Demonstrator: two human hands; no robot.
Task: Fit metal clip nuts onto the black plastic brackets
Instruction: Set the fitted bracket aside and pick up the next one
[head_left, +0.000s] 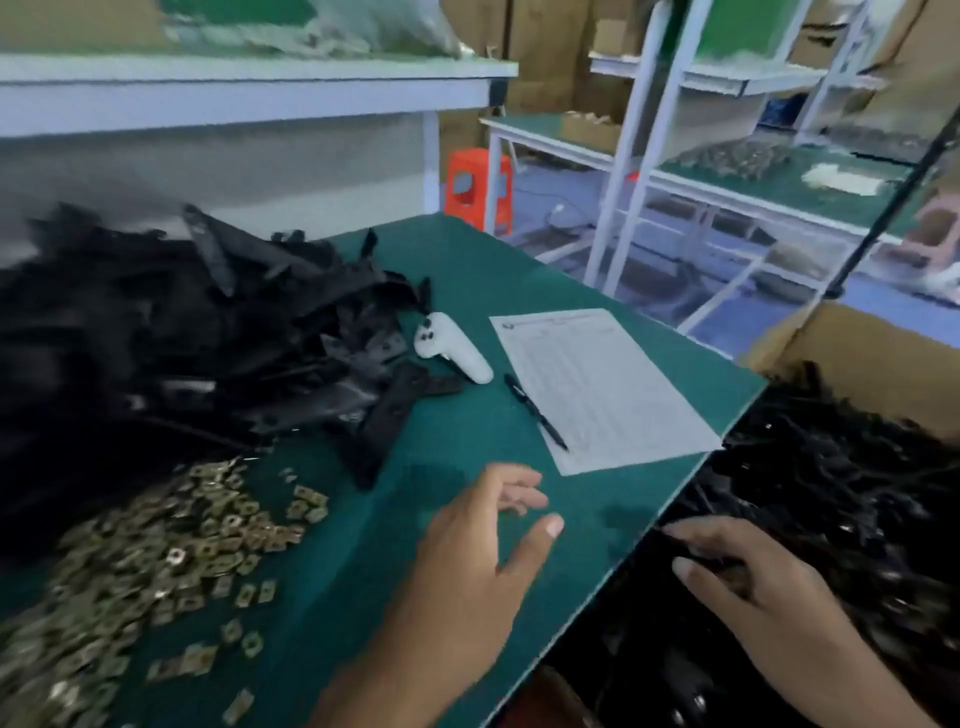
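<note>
Both hands hold nothing: left hand (483, 551) spread wide over the mat (467, 291), right hand (748, 577) flat on boxed brackets (831, 467). A careless sweep could scatter the nuts (156, 551).

Two hands (467, 551), one pen (535, 411), one paper sheet (602, 384), one white controller (452, 348).

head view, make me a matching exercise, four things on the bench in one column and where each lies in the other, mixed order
Things:
1. clip nuts
2. pen
3. white controller
4. right hand

Places:
A. along the left edge of the paper form
B. over the box of black parts off the bench's right edge
C. spread in a brassy heap on the green mat, near left
D. at the edge of the black bracket pile, left of the paper form

Pairs: 1-C, 2-A, 3-D, 4-B
</note>
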